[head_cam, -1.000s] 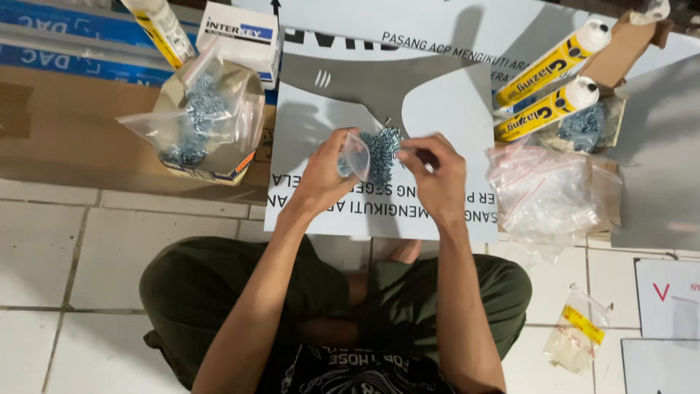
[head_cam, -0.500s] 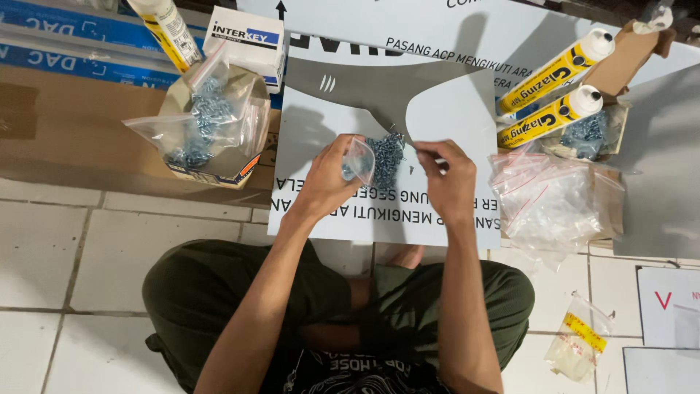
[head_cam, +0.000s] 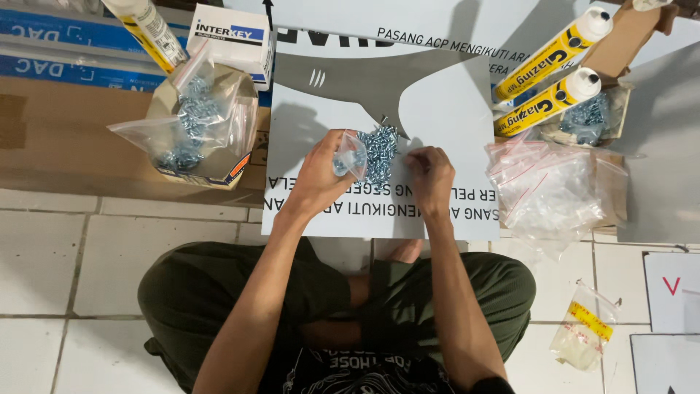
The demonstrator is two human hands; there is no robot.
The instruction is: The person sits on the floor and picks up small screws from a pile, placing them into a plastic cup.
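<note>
White floor tiles carry a printed grey panel [head_cam: 452,109]; on it, your left hand [head_cam: 321,175] holds a small clear bag [head_cam: 351,155] beside the screw pile [head_cam: 379,152], while your right hand [head_cam: 432,175] rests curled beside the pile.

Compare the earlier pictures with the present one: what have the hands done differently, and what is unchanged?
The right hand has come down from beside the small clear bag onto the white sheet, next to the pile of screws. The left hand still holds the bag. Boxes, tubes and spare bags stayed put.
</note>
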